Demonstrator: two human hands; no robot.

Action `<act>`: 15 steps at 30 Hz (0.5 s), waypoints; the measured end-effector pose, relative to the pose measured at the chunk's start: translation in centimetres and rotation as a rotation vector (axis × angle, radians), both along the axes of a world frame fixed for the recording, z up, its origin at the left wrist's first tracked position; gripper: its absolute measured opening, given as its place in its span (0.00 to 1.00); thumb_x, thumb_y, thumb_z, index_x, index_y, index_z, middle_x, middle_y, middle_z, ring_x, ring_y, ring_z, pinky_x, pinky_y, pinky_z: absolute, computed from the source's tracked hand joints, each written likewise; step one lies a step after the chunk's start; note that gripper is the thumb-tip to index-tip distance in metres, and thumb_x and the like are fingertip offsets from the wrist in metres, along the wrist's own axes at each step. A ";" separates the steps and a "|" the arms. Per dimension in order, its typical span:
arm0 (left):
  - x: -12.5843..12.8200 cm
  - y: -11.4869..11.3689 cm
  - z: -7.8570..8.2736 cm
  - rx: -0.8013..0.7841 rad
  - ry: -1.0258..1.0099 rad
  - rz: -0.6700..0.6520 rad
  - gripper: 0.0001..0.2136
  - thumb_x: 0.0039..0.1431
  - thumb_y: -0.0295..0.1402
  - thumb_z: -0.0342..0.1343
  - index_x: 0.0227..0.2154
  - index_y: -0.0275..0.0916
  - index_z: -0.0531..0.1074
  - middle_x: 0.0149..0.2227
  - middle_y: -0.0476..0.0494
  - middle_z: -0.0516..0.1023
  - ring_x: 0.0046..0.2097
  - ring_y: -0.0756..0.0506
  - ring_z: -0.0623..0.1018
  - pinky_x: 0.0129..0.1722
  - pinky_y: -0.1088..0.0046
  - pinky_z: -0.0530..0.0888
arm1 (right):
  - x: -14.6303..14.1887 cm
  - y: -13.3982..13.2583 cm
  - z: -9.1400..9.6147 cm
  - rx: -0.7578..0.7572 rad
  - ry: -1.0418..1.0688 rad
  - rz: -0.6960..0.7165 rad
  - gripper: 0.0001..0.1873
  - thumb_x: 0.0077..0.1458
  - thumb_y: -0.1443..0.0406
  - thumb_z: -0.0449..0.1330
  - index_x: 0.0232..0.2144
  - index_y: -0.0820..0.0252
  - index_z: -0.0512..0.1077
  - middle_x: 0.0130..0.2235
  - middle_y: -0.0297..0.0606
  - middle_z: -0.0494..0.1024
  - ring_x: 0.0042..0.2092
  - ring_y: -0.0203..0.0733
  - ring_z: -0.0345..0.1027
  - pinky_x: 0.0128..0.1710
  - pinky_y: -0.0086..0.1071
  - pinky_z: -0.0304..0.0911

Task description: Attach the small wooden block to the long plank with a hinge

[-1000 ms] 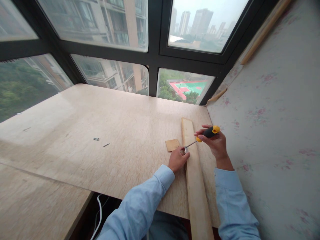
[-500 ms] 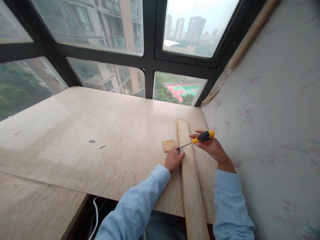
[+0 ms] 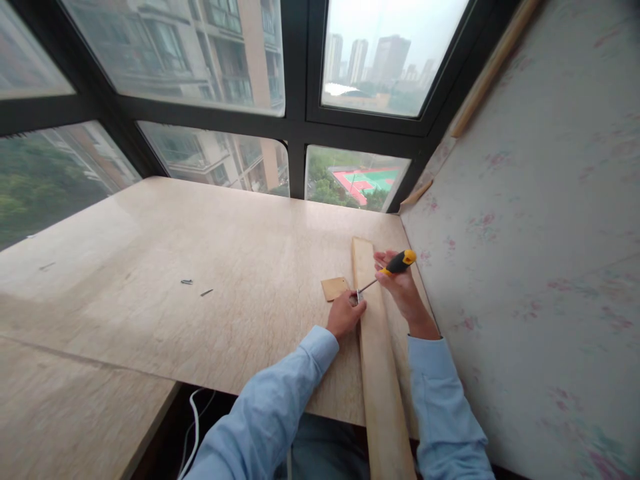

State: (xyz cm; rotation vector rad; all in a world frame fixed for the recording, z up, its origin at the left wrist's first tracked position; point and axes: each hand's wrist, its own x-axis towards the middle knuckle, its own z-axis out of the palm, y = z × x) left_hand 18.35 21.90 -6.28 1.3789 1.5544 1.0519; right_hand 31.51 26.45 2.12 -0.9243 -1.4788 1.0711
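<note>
At right, my half-curled right grip (image 3: 401, 283) holds a yellow-and-black screwdriver (image 3: 399, 263); left grip (image 3: 343, 315) pinches small silvery hardware (image 3: 359, 296). I'd keep them aligned.

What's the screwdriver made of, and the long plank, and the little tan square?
Screwdriver: handle probably plastic, maybe rubbery, in black and yellow; shaft seems metal, being thin, straight and grey. Plank: likely bare wood, pale yellow with uneven tones. Square: perhaps thin wood or cardboard; it's flat and matte, too small to tell.
</note>
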 end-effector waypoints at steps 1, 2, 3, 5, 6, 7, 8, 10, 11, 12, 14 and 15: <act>0.0 0.0 0.0 -0.003 -0.002 -0.001 0.14 0.55 0.33 0.57 0.43 0.34 0.75 0.41 0.39 0.80 0.41 0.43 0.78 0.44 0.69 0.72 | 0.3 -0.2 0.3 -0.036 0.021 0.076 0.33 0.49 0.53 0.66 0.54 0.50 0.59 0.57 0.43 0.70 0.59 0.45 0.65 0.60 0.45 0.60; 0.0 0.0 0.1 -0.004 -0.002 0.000 0.14 0.55 0.33 0.57 0.43 0.34 0.75 0.41 0.40 0.80 0.40 0.44 0.78 0.43 0.69 0.72 | 0.6 -0.3 0.5 -0.072 0.023 0.126 0.33 0.49 0.54 0.66 0.55 0.50 0.59 0.57 0.43 0.70 0.59 0.45 0.65 0.60 0.46 0.59; 0.0 0.0 0.1 -0.004 -0.002 0.002 0.14 0.55 0.33 0.57 0.43 0.34 0.75 0.41 0.40 0.80 0.40 0.44 0.78 0.43 0.69 0.72 | 0.8 -0.4 0.6 -0.100 0.016 0.142 0.33 0.49 0.54 0.67 0.55 0.51 0.61 0.56 0.44 0.72 0.58 0.46 0.66 0.59 0.47 0.60; 0.0 0.0 0.1 -0.005 -0.001 0.003 0.14 0.55 0.33 0.57 0.43 0.34 0.75 0.41 0.40 0.80 0.39 0.44 0.78 0.42 0.69 0.72 | 1.1 -0.5 0.5 -0.116 -0.001 0.079 0.31 0.47 0.53 0.68 0.51 0.55 0.66 0.50 0.45 0.77 0.53 0.48 0.71 0.56 0.49 0.64; 0.0 0.0 0.2 -0.007 -0.001 0.003 0.14 0.55 0.33 0.57 0.43 0.34 0.75 0.40 0.40 0.80 0.39 0.44 0.78 0.42 0.69 0.72 | 1.1 -0.5 0.4 -0.103 -0.010 0.016 0.29 0.45 0.52 0.69 0.47 0.57 0.68 0.47 0.45 0.79 0.50 0.49 0.73 0.54 0.49 0.66; 0.0 0.0 0.2 -0.008 -0.001 0.002 0.14 0.55 0.33 0.57 0.43 0.34 0.75 0.39 0.40 0.80 0.39 0.44 0.78 0.41 0.70 0.72 | 1.0 -0.5 0.2 -0.082 -0.025 -0.057 0.27 0.43 0.52 0.70 0.43 0.59 0.71 0.44 0.45 0.80 0.48 0.49 0.74 0.52 0.48 0.67; 0.0 -0.1 0.1 -0.011 0.000 0.001 0.14 0.55 0.34 0.57 0.43 0.34 0.75 0.39 0.40 0.79 0.39 0.44 0.78 0.41 0.70 0.72 | 0.9 -0.4 0.0 -0.058 -0.047 -0.133 0.26 0.41 0.52 0.71 0.39 0.60 0.72 0.41 0.45 0.81 0.45 0.49 0.75 0.50 0.47 0.69; 0.1 -0.1 0.1 -0.016 0.004 -0.001 0.14 0.55 0.34 0.57 0.43 0.35 0.75 0.37 0.41 0.79 0.38 0.44 0.78 0.41 0.70 0.72 | 0.5 -0.3 -0.3 -0.015 -0.106 -0.289 0.24 0.38 0.51 0.72 0.32 0.61 0.73 0.37 0.44 0.81 0.40 0.50 0.76 0.46 0.46 0.71; 0.1 -0.1 0.1 -0.020 0.006 -0.004 0.14 0.56 0.35 0.57 0.44 0.35 0.75 0.36 0.42 0.79 0.37 0.44 0.78 0.40 0.70 0.72 | 0.3 -0.2 -0.5 -0.001 -0.134 -0.356 0.24 0.37 0.51 0.72 0.31 0.61 0.73 0.35 0.44 0.81 0.38 0.50 0.76 0.45 0.46 0.71; 0.1 -0.1 0.0 -0.024 0.009 -0.010 0.15 0.56 0.35 0.57 0.44 0.35 0.75 0.35 0.42 0.79 0.37 0.44 0.78 0.40 0.70 0.72 | 0.2 -0.2 -0.6 0.008 -0.155 -0.404 0.24 0.36 0.51 0.73 0.30 0.61 0.72 0.33 0.43 0.81 0.37 0.50 0.76 0.44 0.45 0.71; 0.1 -0.1 0.0 -0.032 0.011 -0.023 0.15 0.56 0.36 0.57 0.44 0.35 0.75 0.33 0.42 0.78 0.36 0.44 0.78 0.39 0.70 0.72 | 0.1 0.0 -0.8 0.005 -0.156 -0.417 0.24 0.37 0.52 0.72 0.31 0.60 0.71 0.32 0.41 0.80 0.36 0.49 0.76 0.43 0.45 0.71; 0.1 -0.1 0.0 -0.034 0.011 -0.030 0.15 0.56 0.36 0.57 0.44 0.35 0.75 0.32 0.43 0.78 0.36 0.44 0.78 0.39 0.70 0.72 | 0.2 0.0 -0.8 -0.010 -0.134 -0.370 0.24 0.39 0.52 0.72 0.33 0.60 0.71 0.32 0.40 0.80 0.37 0.48 0.76 0.44 0.45 0.71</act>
